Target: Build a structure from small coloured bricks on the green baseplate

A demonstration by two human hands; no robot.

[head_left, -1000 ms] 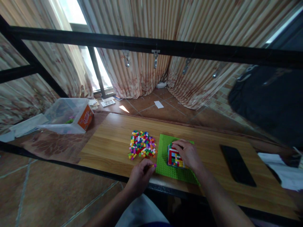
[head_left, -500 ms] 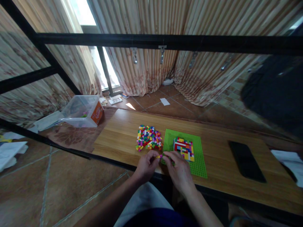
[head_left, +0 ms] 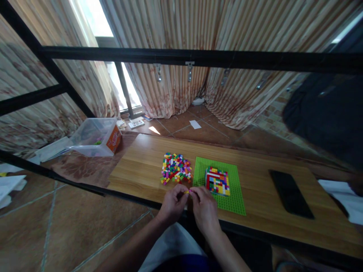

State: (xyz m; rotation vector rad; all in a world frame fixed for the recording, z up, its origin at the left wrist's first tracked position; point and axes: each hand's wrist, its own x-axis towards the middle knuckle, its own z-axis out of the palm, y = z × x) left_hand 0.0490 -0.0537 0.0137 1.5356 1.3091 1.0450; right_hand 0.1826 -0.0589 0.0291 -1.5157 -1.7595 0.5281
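Note:
At the front edge of the table, my left hand [head_left: 171, 205] pinches a small yellow toy brick [head_left: 186, 192] between thumb and fingers. Close against it, my right hand [head_left: 204, 208] has its fingertips closed on a tiny pink brick [head_left: 190, 191]; whether the two bricks are joined is too small to tell. Just beyond my right hand lies a green baseplate [head_left: 236, 189], which carries a low block of many-coloured bricks [head_left: 218, 181]. A loose pile of small bricks [head_left: 176, 168] sits on the wood left of the baseplate.
A dark phone-like slab [head_left: 290, 193] rests on the right of the wooden table [head_left: 141, 166]. Left of the table, a clear plastic bin [head_left: 96, 132] stands on the floor mat. A black metal bar [head_left: 170, 56] crosses in front of the curtains.
My right hand has shifted left, off the baseplate's near corner and closer to my left hand. The whole view has moved slightly. The brick pile and block look the same.

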